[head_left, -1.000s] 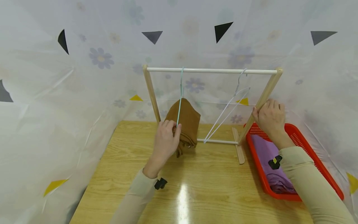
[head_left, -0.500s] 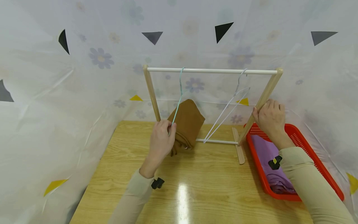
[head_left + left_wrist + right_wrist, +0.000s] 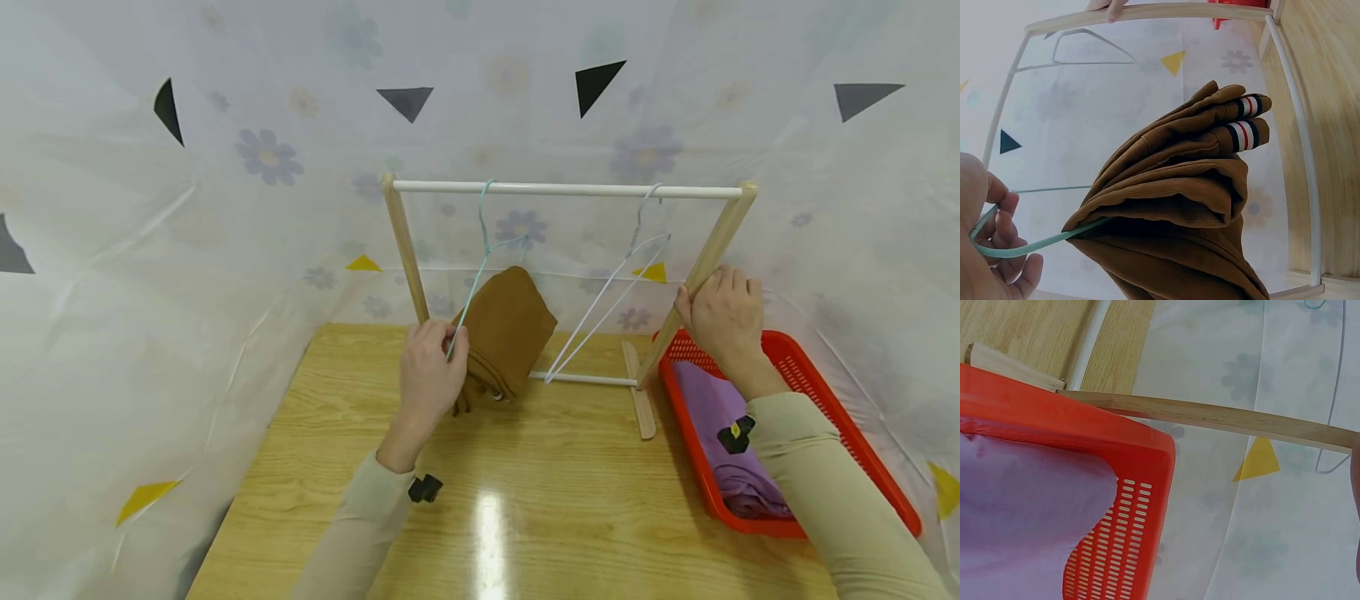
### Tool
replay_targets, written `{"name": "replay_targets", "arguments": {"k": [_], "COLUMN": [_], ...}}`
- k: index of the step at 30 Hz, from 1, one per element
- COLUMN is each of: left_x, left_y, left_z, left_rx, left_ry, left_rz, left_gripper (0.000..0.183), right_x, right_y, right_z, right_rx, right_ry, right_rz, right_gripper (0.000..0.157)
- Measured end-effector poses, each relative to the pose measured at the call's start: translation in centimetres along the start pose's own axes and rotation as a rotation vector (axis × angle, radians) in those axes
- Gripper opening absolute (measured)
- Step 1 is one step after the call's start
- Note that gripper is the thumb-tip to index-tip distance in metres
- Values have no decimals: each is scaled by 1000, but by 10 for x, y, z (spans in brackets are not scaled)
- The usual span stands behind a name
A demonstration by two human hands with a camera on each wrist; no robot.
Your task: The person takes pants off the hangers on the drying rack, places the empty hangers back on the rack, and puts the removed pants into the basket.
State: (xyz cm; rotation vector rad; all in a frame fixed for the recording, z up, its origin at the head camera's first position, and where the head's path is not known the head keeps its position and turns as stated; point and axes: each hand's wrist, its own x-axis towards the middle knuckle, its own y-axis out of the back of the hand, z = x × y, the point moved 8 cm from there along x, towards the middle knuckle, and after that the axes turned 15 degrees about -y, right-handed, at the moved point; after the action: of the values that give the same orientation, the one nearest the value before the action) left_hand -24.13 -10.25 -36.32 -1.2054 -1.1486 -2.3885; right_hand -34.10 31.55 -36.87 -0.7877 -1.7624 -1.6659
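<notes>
My left hand (image 3: 429, 371) holds the near end of a teal clothes hanger (image 3: 474, 287) hooked over the white top rail. In the left wrist view, the fingers curl by the bent end of its wire. A brown garment (image 3: 512, 321) hangs folded over the hanger, with striped bands (image 3: 1245, 135) at its ends. My right hand (image 3: 723, 312) grips the right wooden post (image 3: 720, 237) of the small clothes rack (image 3: 570, 191); only a sliver of that hand shows in the right wrist view. On the same rail, further right, hangs a bare lavender hanger (image 3: 600, 296).
A red plastic basket (image 3: 693, 471) stands right of the rack, below my right forearm. Purple cloth (image 3: 720, 425) lies inside it. The rack stands on a wooden table (image 3: 360, 483) before a white flowered sheet (image 3: 300, 217).
My left hand has moved a little left with the hanger's near end. Hanger and brown garment have swivelled, and the garment now shows more of its broad side. My right hand stays put.
</notes>
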Motion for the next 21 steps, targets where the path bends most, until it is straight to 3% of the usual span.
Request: {"name": "replay_targets", "arguments": {"k": [21], "left_x": [-1], "left_y": [8], "left_z": [3], "left_rx": [3], "left_ry": [-26], "left_rz": [163], "left_gripper": [20], "right_x": [1], "right_y": [2], "right_z": [-2], "right_rx": [9], "right_ry": [16], "right_rz": [14], "right_gripper": [59]}}
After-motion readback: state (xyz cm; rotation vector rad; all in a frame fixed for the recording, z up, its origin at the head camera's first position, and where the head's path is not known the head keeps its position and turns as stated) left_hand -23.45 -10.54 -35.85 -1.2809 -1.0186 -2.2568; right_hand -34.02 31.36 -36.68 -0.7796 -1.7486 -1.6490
